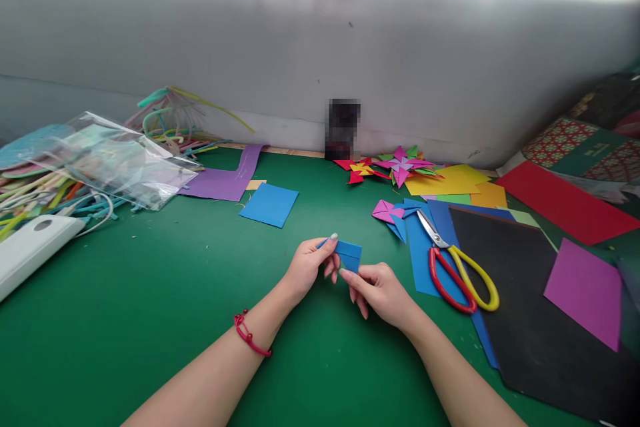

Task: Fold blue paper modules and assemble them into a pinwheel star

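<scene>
A small folded piece of blue paper (350, 252) is held up above the green table between both hands. My left hand (310, 265) pinches its left end, thumb on top. Its lower right corner is gripped by my right hand (383, 290) between thumb and fingers. A crease line runs across the paper. Beyond my left hand lies a flat blue square sheet (270, 205). To the right of my hands are a partly folded pink and blue paper piece (393, 215) and scissors (450, 260) with one red and one yellow handle.
Finished-looking folded paper stars (400, 165) and yellow sheets (445, 180) lie along the wall. Black board (510, 293), purple sheet (585, 293) and red sheet (570, 201) cover the right. At left are a clear plastic bag (135, 160), pipe cleaners and a white device (37, 250).
</scene>
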The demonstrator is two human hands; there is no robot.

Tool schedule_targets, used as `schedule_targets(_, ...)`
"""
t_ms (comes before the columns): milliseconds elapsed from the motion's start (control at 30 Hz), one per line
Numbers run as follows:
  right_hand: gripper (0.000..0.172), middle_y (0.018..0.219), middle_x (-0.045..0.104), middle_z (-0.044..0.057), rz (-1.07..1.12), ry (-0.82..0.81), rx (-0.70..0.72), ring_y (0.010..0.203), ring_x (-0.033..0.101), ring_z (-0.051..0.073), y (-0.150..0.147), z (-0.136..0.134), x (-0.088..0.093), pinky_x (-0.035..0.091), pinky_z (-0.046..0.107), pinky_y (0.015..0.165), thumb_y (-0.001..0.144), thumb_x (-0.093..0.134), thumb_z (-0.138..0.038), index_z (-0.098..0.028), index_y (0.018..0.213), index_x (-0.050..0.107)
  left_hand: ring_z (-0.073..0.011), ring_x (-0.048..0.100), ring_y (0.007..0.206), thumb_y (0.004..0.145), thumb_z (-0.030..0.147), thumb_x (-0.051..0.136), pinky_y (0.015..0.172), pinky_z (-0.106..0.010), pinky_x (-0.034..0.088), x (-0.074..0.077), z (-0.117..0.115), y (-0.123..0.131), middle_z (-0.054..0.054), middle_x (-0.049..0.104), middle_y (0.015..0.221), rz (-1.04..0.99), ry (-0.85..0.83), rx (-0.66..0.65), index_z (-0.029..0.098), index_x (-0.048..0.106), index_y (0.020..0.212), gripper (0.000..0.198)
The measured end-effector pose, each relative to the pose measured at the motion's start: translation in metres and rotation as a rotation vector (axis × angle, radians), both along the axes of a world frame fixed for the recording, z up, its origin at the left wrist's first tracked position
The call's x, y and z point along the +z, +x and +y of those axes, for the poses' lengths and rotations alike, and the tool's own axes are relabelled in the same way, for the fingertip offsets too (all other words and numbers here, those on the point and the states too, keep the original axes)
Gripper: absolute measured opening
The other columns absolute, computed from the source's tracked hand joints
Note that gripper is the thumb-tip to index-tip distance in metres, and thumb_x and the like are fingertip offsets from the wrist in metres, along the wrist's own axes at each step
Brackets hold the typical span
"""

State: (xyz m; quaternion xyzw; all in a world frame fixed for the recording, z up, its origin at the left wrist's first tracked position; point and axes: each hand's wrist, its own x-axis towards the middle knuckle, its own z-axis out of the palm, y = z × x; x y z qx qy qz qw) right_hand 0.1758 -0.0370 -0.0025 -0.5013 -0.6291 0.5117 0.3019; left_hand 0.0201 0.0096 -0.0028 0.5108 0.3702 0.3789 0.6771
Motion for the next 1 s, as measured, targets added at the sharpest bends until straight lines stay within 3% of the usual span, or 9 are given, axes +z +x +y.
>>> schedule_targets(533,0.049,0.041,0.06,0.002,0.046,-0.022,0.119,0.039,0.048,0.009,-0.0002,0.0008,0.0092,0.037,0.02,0.048,0.086,0.039,-0.045,-0.014,0.058,0.065,-0.0088,0.047,0.037,0.082,0.046,0.043,0.048,-0.022,0.036,0.0007,0.0001,0.0,0.004,0.043,0.035,0.004,-0.014,0.003,0.013,0.053,0.051,0.046)
schedule_targets(767,0.048,0.041,0.061,0.001,0.056,-0.064,0.096,0.037,0.05,0.009,-0.0009,0.0006,0.0068,0.035,0.02,0.045,0.086,0.039,-0.045,-0.014,0.057,0.061,-0.0091,0.048,0.038,0.082,0.045,0.043,0.048,-0.022,0.036,0.0008,0.0005,-0.0001,0.003,0.043,0.035,-0.005,-0.029,0.01,0.013,0.053,0.052,0.046)
schedule_targets(1000,0.047,0.042,0.06,0.001,0.111,-0.038,0.061,0.042,0.055,0.011,0.0006,0.0019,0.0008,0.042,0.021,0.05,0.085,0.04,-0.047,-0.015,0.057,0.06,-0.0097,0.049,0.038,0.082,0.047,0.042,0.047,-0.022,0.036,0.0002,0.0009,-0.0006,0.003,0.043,0.036,0.006,-0.022,0.003,0.013,0.052,0.052,0.047)
